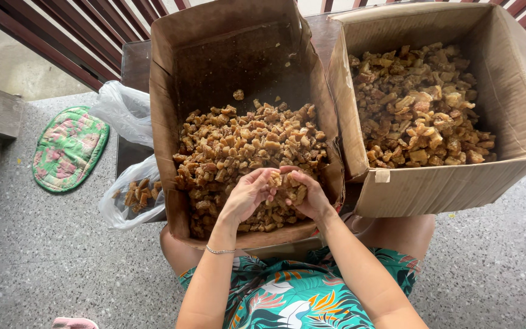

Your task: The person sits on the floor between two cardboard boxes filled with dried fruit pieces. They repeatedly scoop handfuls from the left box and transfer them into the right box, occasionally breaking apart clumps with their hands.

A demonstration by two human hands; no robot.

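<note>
Brown cardboard box (165, 122) of crispy chunks (238, 143), left hand (248, 194) and right hand (308, 195) pinching pieces together

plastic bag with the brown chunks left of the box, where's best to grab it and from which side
Probably by the loose upper film of the plastic bag, reached from above and the left. The bag lies slumped open on the floor against the left box, chunks pooled low, so pinching the bunched top would keep them in. The box blocks the right side.
</note>
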